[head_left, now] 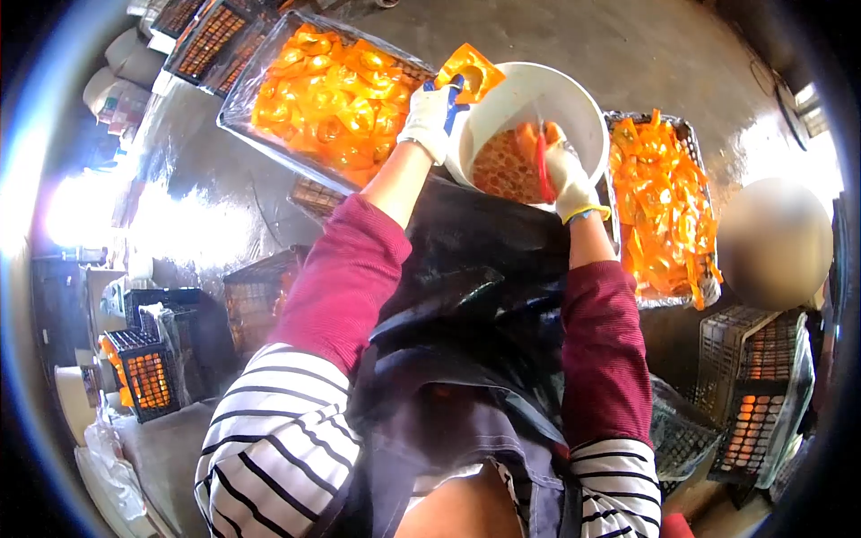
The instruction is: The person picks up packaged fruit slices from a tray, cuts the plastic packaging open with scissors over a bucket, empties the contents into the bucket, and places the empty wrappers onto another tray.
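Observation:
My left hand, in a white glove with blue on the fingers, is closed on a shiny orange piece. That piece is squarish, with a darker hollow in it, beside the rim of a white bucket. Inside the bucket my right hand, gloved in white with a yellow cuff, is closed around a red-handled tool; its working end I cannot make out. Something orange shows at the right fingertips. Many small reddish-orange bits cover the bucket's bottom.
A plastic-lined crate heaped with glossy orange pieces stands to the left of the bucket. Another crate of similar pieces is at the right. Stacked crates stand lower right, dark crates at left. A black apron covers my lap.

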`<state>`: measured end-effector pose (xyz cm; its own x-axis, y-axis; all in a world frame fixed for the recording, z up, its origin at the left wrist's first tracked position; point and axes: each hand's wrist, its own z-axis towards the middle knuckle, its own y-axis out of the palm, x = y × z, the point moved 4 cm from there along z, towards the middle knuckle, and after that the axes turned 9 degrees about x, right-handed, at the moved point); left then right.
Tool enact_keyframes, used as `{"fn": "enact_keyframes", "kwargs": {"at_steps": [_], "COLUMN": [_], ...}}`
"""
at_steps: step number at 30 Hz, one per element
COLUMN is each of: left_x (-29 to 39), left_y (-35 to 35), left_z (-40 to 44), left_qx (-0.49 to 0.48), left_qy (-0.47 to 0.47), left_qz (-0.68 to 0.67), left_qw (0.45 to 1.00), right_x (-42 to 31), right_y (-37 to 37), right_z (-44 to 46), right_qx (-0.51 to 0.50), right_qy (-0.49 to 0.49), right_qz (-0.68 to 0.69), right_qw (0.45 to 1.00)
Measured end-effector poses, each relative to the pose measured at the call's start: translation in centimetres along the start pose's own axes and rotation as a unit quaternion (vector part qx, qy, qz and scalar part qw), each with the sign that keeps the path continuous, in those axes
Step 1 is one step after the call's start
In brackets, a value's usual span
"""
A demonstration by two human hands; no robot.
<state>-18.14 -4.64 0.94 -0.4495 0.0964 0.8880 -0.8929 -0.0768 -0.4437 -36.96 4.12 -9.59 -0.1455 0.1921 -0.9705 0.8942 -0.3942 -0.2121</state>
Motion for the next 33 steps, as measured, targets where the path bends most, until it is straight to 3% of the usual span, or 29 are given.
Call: {"fn": "enact_keyframes", "kwargs": {"at_steps": [1,4,6,8,11,16,18,20,22,24,26,29,32,33], "left_x": [-2.4,-1.1,1.4,1.2,1.8,0.4,-1.3,-0.4,0.0,0.1,-0.7,1.4,1.4,1.4], "left_y": [0.4,0.2,-0.2,0.4,1.0,1.8,2.8,2.7,2.7,2.9,3.5,2.7,2.6,2.7], "left_z": [1.2,0.2,-1.4,-1.3,-1.5,0.0,0.1,-0.2,-0.6,-0.6,-0.6,-0.8,0.1,0.3], "left_qx": [0.002,-0.014,-0.032,-0.066,-0.110,-0.214,-0.234,-0.262,-0.260,-0.259,-0.264,-0.260,-0.273,-0.278], "left_qy": [0.090,0.094,-0.003,-0.006,-0.010,0.027,-0.131,-0.062,0.005,0.051,-0.144,-0.141,-0.112,-0.098], "left_qz": [-0.009,-0.035,-0.077,-0.055,-0.081,-0.198,-0.263,-0.175,-0.082,-0.043,-0.245,-0.162,-0.125,-0.104], "left_qw": [0.996,0.995,0.996,0.996,0.991,0.956,0.927,0.947,0.962,0.964,0.922,0.941,0.947,0.950], "right_x": [-1.1,-3.2,-3.4,-3.3,-3.1,-3.1,-2.7,-3.1,1.4,1.4,-4.4,-4.6,-3.6,-3.1], "right_y": [-0.3,0.5,1.1,1.3,1.1,0.3,0.0,-0.4,0.3,0.2,-1.4,-2.1,-2.1,-2.1], "right_z": [-0.6,-2.0,-2.2,-2.2,-2.6,-2.2,-2.0,-2.2,0.8,0.8,-2.3,-2.7,-2.6,-2.2], "right_qx": [-0.013,-0.056,-0.064,-0.053,-0.102,-0.095,-0.089,-0.084,-0.028,0.018,0.049,-0.071,-0.075,-0.048], "right_qy": [-0.018,-0.063,-0.041,-0.038,0.080,0.065,0.062,0.061,-0.073,-0.140,-0.139,0.081,0.114,0.054], "right_qz": [-0.117,-0.103,-0.049,-0.035,0.123,0.098,0.084,0.035,0.003,-0.067,-0.175,-0.079,-0.054,-0.078], "right_qw": [0.993,0.991,0.996,0.997,0.984,0.989,0.991,0.994,0.997,0.988,0.973,0.991,0.989,0.994]}}
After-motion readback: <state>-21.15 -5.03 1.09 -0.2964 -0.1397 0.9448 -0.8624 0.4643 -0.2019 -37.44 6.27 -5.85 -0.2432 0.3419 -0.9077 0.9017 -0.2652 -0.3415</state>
